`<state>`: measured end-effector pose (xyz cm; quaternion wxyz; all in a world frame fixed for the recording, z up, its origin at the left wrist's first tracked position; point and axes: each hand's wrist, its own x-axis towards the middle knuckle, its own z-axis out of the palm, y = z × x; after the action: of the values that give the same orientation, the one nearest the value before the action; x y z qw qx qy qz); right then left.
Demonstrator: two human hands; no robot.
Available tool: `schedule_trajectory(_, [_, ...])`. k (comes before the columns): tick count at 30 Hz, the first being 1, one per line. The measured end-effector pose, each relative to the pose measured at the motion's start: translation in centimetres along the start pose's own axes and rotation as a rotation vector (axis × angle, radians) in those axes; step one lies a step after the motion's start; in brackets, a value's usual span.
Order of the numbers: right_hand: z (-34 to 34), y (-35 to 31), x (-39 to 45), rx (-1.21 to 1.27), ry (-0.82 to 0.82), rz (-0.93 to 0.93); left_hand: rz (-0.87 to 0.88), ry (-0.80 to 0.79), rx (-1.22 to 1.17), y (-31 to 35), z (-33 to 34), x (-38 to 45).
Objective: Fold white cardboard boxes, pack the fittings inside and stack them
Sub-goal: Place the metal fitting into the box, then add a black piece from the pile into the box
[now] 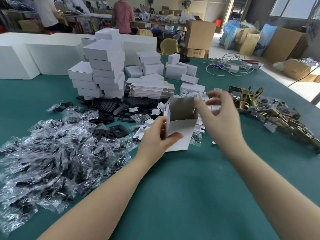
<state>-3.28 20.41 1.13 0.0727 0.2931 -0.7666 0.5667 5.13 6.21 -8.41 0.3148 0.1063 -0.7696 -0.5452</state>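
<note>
At table centre, the left hand [156, 135] pinches the half-erected white box [180, 123] upright on the green table [190, 187]; the right hand [220, 111], blurred, fingers loosely spread, reaches its rim. Thin grip risks the box collapsing flat.

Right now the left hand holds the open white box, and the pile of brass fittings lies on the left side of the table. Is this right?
Not quite. The head view shows the brass fittings on the right side of the table. The left hand does hold the open white box.
</note>
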Motion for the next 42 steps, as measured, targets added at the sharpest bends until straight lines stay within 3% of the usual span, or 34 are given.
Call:
schedule_trajectory(3, [2.4,3.0,-2.3,0.096,-0.021,0.177,0.021,-0.055,0.018,0.3,0.1,-0.1])
schedule_trajectory(7, [3.8,6.0,-5.1,0.055,-0.108,0.154,0.101,-0.111,0.112,0.8,0.3,-0.8])
schedule_trajectory(10, [3.5,6.7,-5.6,0.042,-0.206,0.130,0.131,0.070,-0.035,2.8,0.1,-0.7])
schedule_trajectory(13, [3.1,7.1,-5.7,0.062,-0.238,0.135,0.071,0.274,0.233,5.4,-2.9,1.7])
schedule_trajectory(15, [3.2,7.3,-5.6,0.065,-0.214,0.149,-0.062,0.142,0.658,6.2,-6.5,3.7])
schedule_trajectory(18, [3.4,7.5,-5.3,0.028,-0.193,0.179,-0.415,-0.218,1.201,5.6,-11.0,4.7])
schedule_trajectory(20, [3.5,7.6,-5.1,0.017,-0.191,0.183,-0.644,-0.388,1.353,4.7,-12.0,4.0])
schedule_trajectory(23, [3.5,7.6,-4.9,0.037,-0.206,0.190,-0.695,-0.376,1.398,3.3,-12.4,4.1])
schedule_trajectory(32, [3.5,7.9,-4.9,0.060,-0.238,0.198,-0.517,-0.132,1.107,3.2,-13.1,5.2])
schedule_trajectory(34, [3.4,8.0,-4.8,0.051,-0.243,0.198,-0.481,-0.061,0.831,3.5,-13.5,5.3])
schedule_trajectory(38, [3.5,8.0,-4.9,0.047,-0.245,0.184,-0.568,0.038,-0.012,4.9,-13.4,5.0])
schedule_trajectory(42, [3.4,8.0,-5.1,0.049,-0.242,0.181,-0.644,0.031,-0.378,5.7,-12.5,5.0])
